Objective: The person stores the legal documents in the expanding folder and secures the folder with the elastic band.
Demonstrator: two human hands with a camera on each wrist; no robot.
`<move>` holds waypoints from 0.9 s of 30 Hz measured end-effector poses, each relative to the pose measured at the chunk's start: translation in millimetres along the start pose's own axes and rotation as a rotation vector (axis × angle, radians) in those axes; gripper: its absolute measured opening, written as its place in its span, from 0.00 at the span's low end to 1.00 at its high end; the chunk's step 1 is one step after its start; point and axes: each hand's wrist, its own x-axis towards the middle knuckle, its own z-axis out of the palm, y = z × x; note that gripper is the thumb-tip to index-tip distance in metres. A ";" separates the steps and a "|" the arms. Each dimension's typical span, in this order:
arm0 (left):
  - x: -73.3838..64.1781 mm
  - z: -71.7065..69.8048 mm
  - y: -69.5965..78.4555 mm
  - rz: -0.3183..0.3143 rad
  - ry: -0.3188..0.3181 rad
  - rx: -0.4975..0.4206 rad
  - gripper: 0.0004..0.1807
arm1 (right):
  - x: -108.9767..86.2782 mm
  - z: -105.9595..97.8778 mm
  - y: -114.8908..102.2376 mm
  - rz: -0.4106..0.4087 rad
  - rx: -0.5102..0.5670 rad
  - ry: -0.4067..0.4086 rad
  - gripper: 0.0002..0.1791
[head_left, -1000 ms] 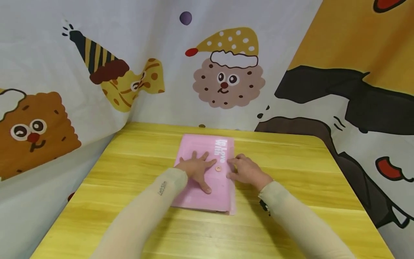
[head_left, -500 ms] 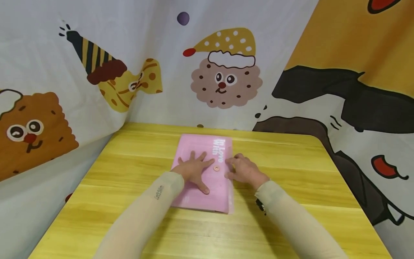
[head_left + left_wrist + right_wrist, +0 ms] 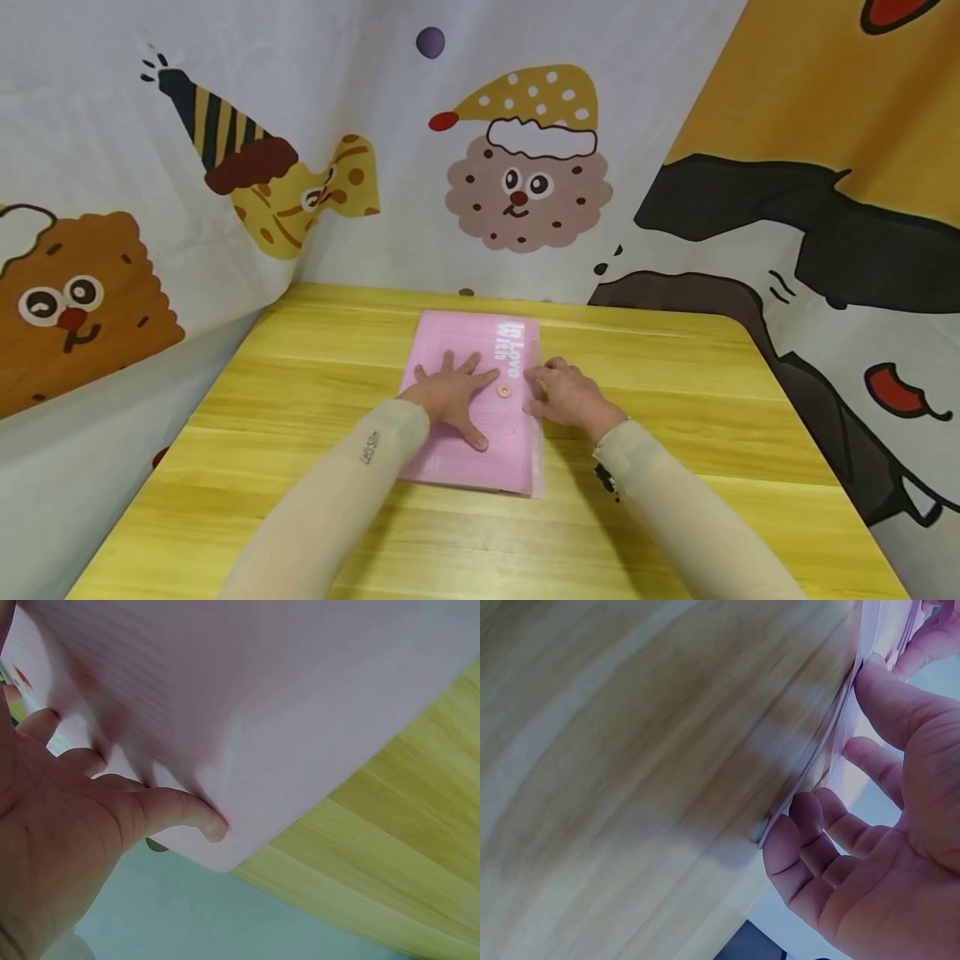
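Observation:
A pink document folder (image 3: pixel 504 442) with white "In Love With" lettering and a small round button lies flat on the wooden table. My left hand (image 3: pixel 450 396) rests on its cover, fingers spread wide; the left wrist view shows the thumb (image 3: pixel 180 811) pressing near a corner. At the folder's right edge, the bent fingers and thumb of my right hand (image 3: pixel 573 396) grip the thin translucent border. Close up in the right wrist view, curled fingertips (image 3: pixel 784 847) sit along a narrow strip of that edge, just off the tabletop.
The yellow wood-grain table (image 3: pixel 675 367) has rounded far corners. A white curtain (image 3: pixel 405 233) printed with cartoon biscuits hangs behind it and along both sides. A dark band with a charm (image 3: pixel 607 482) hangs at the right sleeve's cuff.
Both hands keep their places on the folder, and the folder stays put. The head view sways slightly left, then back.

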 end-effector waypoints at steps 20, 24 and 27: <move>1.0 0.9 -0.9 0.009 0.000 -0.018 0.72 | -3.3 5.4 16.2 -0.055 0.212 0.102 0.34; 0.5 0.6 -1.0 0.002 0.000 -0.033 0.72 | -5.5 0.5 30.7 -0.048 0.321 0.186 0.29; -0.2 0.0 -0.9 -0.001 0.000 -0.043 0.72 | -7.4 -3.4 46.4 -0.007 0.332 0.236 0.28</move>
